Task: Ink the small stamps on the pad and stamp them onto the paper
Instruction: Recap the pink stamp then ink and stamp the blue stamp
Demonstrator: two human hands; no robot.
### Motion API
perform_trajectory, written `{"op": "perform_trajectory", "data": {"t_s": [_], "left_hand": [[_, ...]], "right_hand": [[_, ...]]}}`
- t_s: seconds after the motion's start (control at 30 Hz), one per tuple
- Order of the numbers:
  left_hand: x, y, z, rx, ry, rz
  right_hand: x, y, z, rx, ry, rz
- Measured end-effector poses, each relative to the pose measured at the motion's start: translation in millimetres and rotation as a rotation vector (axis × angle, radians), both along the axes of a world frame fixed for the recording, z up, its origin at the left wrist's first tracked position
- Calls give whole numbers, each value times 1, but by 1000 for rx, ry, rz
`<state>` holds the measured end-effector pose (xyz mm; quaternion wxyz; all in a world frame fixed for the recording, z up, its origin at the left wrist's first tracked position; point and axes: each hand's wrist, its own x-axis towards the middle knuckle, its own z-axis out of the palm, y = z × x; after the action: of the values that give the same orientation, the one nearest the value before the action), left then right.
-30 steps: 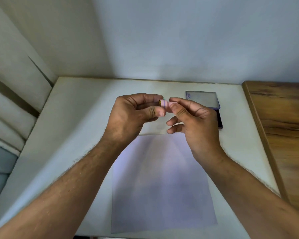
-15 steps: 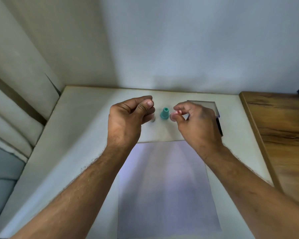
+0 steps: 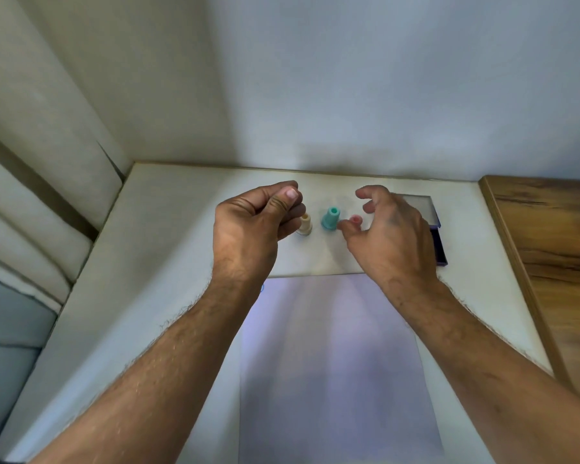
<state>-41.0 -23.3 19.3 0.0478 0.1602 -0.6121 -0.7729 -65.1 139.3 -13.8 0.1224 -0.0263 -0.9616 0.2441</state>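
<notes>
Three small stamps stand in a row on the white table: a cream stamp, a teal stamp and a pink stamp. My left hand hovers just left of the cream one, its fingers curled with the thumb on the index finger; nothing shows inside it. My right hand is spread loosely above the pink stamp, thumb tip beside it. The ink pad lies open behind that hand, mostly hidden. White paper lies near me, with a small blue mark at its top left.
A wooden surface adjoins the table on the right. The wall runs close behind the stamps. Pale cushions sit off the table's left edge.
Both hands held the pink stamp together, then parted. My right hand carried it down beside the teal stamp and has now let go, fingers spreading. The view tilted up.
</notes>
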Motion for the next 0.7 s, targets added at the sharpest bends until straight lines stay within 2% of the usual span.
{"op": "perform_trajectory", "data": {"t_s": [0.13,0.27,0.7], "left_hand": [[-2,-2,0,15,-2,14],[1,-1,-1,11,-7,-2],[1,-1,-8,-10,-37,-21]], "right_hand": [[0,-6,-4,193,103,156],[0,-8,-14,315,85,111],[-2,-6,-14,146,81,83]]}}
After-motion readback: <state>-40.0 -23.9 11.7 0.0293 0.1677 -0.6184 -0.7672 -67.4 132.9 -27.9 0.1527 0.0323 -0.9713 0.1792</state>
